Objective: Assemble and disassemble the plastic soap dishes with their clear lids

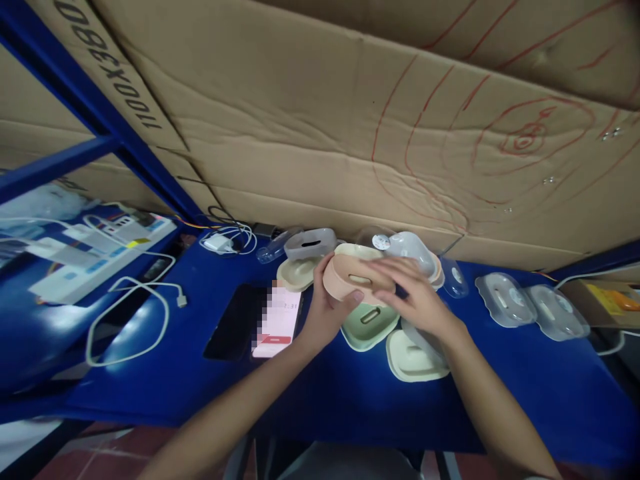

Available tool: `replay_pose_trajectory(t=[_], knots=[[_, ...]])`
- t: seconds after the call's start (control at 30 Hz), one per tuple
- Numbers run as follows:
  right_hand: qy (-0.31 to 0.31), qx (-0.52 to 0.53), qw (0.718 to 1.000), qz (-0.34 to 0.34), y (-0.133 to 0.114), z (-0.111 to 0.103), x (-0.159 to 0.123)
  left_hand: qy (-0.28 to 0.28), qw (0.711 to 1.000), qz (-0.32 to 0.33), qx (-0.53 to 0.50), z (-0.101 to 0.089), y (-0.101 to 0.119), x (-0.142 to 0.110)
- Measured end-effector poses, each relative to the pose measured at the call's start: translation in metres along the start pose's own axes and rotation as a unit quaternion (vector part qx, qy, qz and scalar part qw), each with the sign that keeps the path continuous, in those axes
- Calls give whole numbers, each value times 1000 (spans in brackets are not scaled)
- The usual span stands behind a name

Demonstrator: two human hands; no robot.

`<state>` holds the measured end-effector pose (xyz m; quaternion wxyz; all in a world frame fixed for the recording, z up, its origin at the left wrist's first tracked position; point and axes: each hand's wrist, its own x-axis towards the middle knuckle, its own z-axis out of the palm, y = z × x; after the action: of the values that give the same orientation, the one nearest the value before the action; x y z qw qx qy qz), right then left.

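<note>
A peach plastic box (340, 277) with rounded corners and a narrow slot in its face is held up above the table, tilted. My left hand (327, 300) is closed around its left side, the thumb across the lower edge. The fingers of my right hand (413, 293) lie over its right side, with the thumb below. Directly beneath is a green box (367, 330) with a similar slot. Near my right wrist, a cream tray (413, 360) is partly hidden by the forearm. Another cream piece (300, 272) sits beside my left fingers.
Clear covers (311, 243) and a pale container (410, 250) stand along the cardboard wall (300, 133). Two transparent lids (505, 300) lie to the right. On the left are a lit phone (285, 320), a dark device (235, 323), a white cable (165, 327) and a power strip (100, 260).
</note>
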<state>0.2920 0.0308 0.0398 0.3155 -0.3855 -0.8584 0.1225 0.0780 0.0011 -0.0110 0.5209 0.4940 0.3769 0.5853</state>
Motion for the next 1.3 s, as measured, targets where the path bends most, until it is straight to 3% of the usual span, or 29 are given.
replay_pose_trajectory(t=[0.07, 0.1, 0.3, 0.43, 0.57, 0.77, 1.0, 1.13, 1.3], knots=[[-68, 48, 996, -28, -5, 0, 1, 6, 1000, 2, -1, -2, -1, 2], [-72, 59, 995, -32, -7, 0, 2, 8, 1000, 5, -4, -3, -1, 2], [44, 64, 997, -12, -6, -3, 7, -17, 998, 54, 30, -9, -2, 5], [105, -54, 993, -19, -1, -13, 5, 33, 988, 109, 100, -20, -2, 13], [82, -207, 975, -4, 11, -17, 3, 86, 953, 183, 225, -40, -1, 32], [88, -276, 957, 28, 28, -11, 0, 60, 892, 113, 433, -65, -8, 53], [70, -254, 962, 66, 30, -9, -3, 100, 824, 47, 555, -71, -21, 55], [82, -219, 971, 40, 29, -5, 2, 121, 806, 60, 576, -75, -19, 57], [105, -257, 959, 55, 22, -3, 4, 129, 804, 79, 575, -71, -16, 55]])
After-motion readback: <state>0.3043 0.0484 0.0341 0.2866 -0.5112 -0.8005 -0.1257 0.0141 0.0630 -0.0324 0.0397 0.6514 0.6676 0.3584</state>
